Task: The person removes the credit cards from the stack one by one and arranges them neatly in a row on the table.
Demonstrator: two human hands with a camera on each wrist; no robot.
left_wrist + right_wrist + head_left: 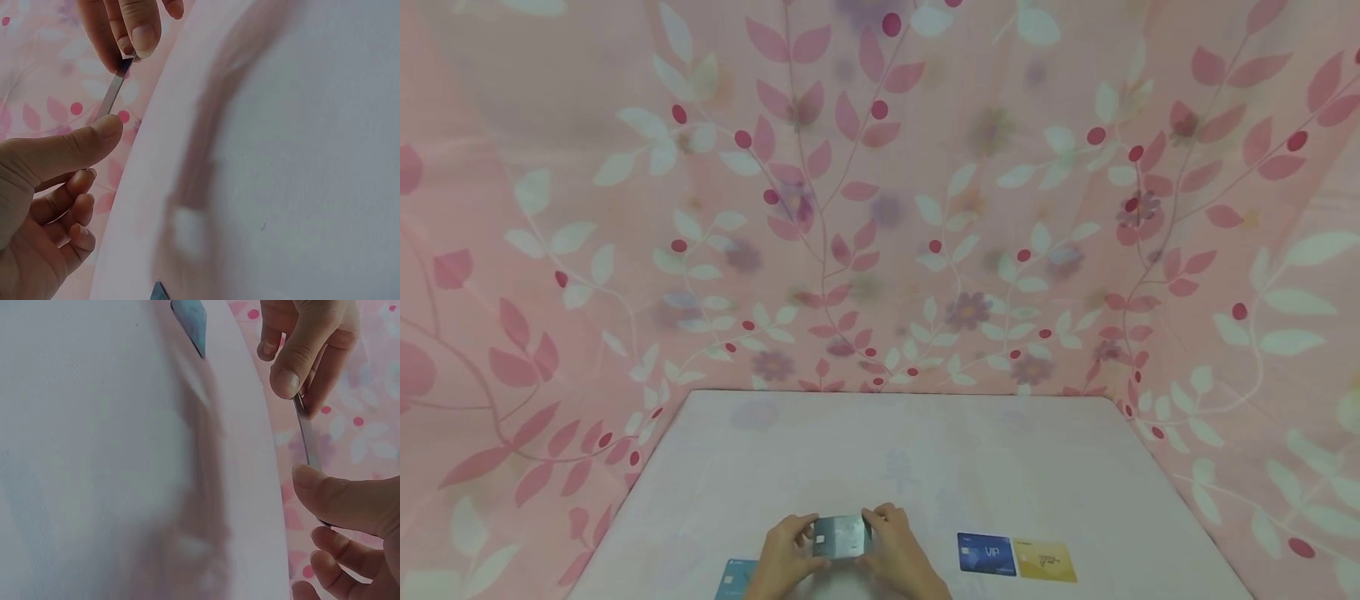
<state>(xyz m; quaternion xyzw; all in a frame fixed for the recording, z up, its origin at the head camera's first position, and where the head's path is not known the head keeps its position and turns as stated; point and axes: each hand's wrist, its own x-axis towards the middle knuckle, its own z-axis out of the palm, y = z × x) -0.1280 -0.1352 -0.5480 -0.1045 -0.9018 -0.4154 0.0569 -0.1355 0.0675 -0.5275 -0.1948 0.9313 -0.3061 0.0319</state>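
A dark grey-green bank card (pixel 841 537) with a chip is held up between both hands, its face towards the head camera. My left hand (pixel 786 553) pinches its left edge between thumb and fingers. On the opposite edge my right hand (pixel 897 551) pinches it the same way. Both wrist views show the card nearly edge-on, a thin strip (pixel 112 94) above the table. Beside my left wrist lies a teal card (pixel 735 577), partly hidden by that hand. To the right of my right hand a blue VIP card (pixel 987 555) lies flat, close beside a gold card (pixel 1046 561).
The white table (pixel 880 442) has a glossy top that mirrors the hands. Pink cloth (pixel 895 208) with a leaf and berry print hangs behind the table and along both sides.
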